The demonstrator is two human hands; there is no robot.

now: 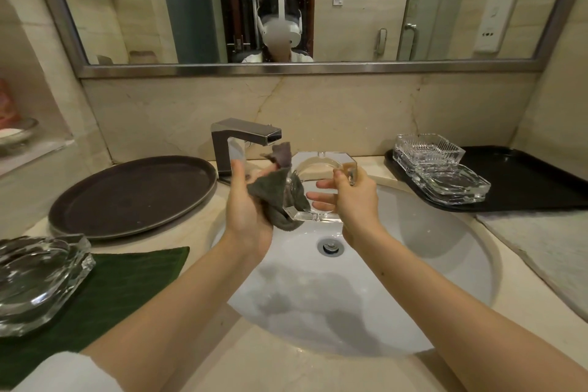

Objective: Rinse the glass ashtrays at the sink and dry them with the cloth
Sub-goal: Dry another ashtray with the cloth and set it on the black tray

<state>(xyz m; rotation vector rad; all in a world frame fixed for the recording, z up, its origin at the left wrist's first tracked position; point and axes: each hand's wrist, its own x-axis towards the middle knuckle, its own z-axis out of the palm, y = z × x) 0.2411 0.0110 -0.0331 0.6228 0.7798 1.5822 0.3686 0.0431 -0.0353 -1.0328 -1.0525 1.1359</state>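
Ashtray (pixel 321 183) held tilted on edge over the sink (pixel 445 264), in front of the tap (pixel 241 140) — clear glass, octagonal, notched rim. Right hand (pixel 351 200) pinching its right rim with thumb and curled forefinger, other fingers spread straight behind the glass. Left hand (pixel 246 200) clutching a grey cloth (pixel 273 191), fingers curled round it, cloth pressed to the ashtray's left side. More ashtrays stacked (pixel 428 148) on a black tray (pixel 525 181) far right, with another (pixel 455 184) just beside them. Round dark tray (pixel 133 194) far left. Large glass ashtray (pixel 35 277) near left on a green mat (pixel 121 283).
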